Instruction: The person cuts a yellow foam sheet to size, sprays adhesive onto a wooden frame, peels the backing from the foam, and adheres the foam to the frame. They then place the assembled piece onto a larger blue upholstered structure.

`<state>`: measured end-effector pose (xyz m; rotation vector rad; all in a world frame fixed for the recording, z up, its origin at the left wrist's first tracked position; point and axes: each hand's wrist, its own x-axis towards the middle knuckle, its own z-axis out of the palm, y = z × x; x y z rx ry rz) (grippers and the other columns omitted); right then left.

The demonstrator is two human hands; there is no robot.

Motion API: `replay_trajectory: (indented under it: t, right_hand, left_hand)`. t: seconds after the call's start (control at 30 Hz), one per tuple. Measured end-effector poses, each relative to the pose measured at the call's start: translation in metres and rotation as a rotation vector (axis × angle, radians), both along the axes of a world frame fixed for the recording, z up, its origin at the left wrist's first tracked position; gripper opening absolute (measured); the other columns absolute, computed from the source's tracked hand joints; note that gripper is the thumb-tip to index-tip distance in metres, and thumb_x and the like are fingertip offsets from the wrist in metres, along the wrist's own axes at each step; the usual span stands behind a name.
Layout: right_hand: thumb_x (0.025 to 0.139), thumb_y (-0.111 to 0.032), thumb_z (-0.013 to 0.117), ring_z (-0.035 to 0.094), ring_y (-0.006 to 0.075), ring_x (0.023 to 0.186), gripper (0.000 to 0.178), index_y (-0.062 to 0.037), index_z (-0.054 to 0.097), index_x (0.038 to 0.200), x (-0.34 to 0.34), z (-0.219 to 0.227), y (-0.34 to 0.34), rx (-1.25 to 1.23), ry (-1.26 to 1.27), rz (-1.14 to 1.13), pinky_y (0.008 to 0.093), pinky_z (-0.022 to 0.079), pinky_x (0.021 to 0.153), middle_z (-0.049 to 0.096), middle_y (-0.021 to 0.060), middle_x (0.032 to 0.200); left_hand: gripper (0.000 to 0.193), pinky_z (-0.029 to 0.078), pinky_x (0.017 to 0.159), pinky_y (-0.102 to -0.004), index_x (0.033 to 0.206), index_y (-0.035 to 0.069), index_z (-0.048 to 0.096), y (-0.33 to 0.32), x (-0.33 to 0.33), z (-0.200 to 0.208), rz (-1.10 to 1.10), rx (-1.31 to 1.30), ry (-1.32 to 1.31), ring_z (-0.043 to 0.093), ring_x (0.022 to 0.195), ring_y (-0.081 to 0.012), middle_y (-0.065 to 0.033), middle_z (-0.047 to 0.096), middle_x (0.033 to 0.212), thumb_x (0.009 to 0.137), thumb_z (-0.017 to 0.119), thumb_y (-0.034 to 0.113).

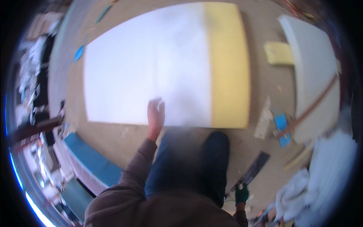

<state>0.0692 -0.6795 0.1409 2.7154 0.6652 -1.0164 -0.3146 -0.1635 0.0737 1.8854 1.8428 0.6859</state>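
Note:
A large pale slab (pixel 151 68), seemingly foam, lies flat in front of my knees. Most of its top is white, and a yellow band (pixel 228 68) runs down its right side. My left hand (pixel 155 113), bare and blurred, is over the slab's near edge, thumb apart from loosely bent fingers, holding nothing. Whether it touches the slab I cannot tell. Low on the right, my right hand (pixel 242 193) wears a dark green glove. It is closed on a broad dark-bladed knife (pixel 256 166), held out beside my right knee and away from the slab.
On the right stand a curved white panel (pixel 315 75), a yellow foam block (pixel 279 53) and a reddish-brown strip (pixel 310 108). Blue pieces (pixel 281 128) lie on the floor nearby. White wrapping (pixel 298 195) heaps up at lower right. A long blue block (pixel 92 159) lies at left.

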Motion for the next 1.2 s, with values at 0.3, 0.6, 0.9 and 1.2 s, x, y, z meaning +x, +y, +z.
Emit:
replay_trajectory:
  t: [0.3, 0.6, 0.9, 1.2]
  right_hand:
    - [0.109, -0.046, 0.071, 0.057, 0.0262, 0.143, 0.072, 0.0022, 0.053, 0.159, 0.105, -0.156, 0.46, 0.788, 0.47, -0.258, 0.0389, 0.045, 0.119, 0.06, 0.0146, 0.157]
    - [0.11, -0.05, 0.07, 0.066, 0.0195, 0.124, 0.073, 0.0015, 0.054, 0.158, 0.15, 0.005, 0.459, 0.792, 0.633, -0.103, 0.035, 0.055, 0.103, 0.065, 0.0099, 0.145]
    - [0.111, -0.046, 0.068, 0.069, 0.0202, 0.12, 0.062, -0.0002, 0.063, 0.152, 0.086, -0.058, 0.435, 0.986, 0.917, -0.33, 0.0362, 0.056, 0.105, 0.07, 0.01, 0.14]
    - [0.121, -0.037, 0.049, 0.061, 0.0177, 0.136, 0.053, -0.0041, 0.056, 0.161, -0.079, -0.125, 0.38, 1.17, 1.039, -0.541, 0.0373, 0.047, 0.12, 0.064, 0.0042, 0.152]
  left_hand:
    - [0.074, 0.053, 0.093, -0.0376, 0.149, 0.014, 0.061, -0.071, -0.129, -0.057, 1.098, -0.488, -1.068, 0.066, 0.103, -0.0202, -0.0042, 0.07, 0.12, 0.102, 0.069, 0.071]
    - [0.078, 0.05, 0.115, -0.0486, 0.163, 0.008, 0.048, -0.046, -0.147, 0.01, 0.808, -0.218, -1.478, 0.062, 0.134, -0.0251, -0.01, 0.061, 0.154, 0.107, 0.068, 0.057]
    - [0.052, 0.063, 0.098, -0.0415, 0.148, 0.004, 0.055, 0.077, -0.154, 0.211, 0.492, 0.401, -1.41, 0.069, 0.12, -0.0237, -0.0105, 0.067, 0.13, 0.099, 0.074, 0.008]
    - [0.046, 0.062, 0.099, -0.0408, 0.141, 0.002, 0.061, 0.158, -0.144, 0.415, -0.013, 0.68, -1.262, 0.072, 0.115, -0.0241, -0.0109, 0.07, 0.127, 0.097, 0.074, 0.005]
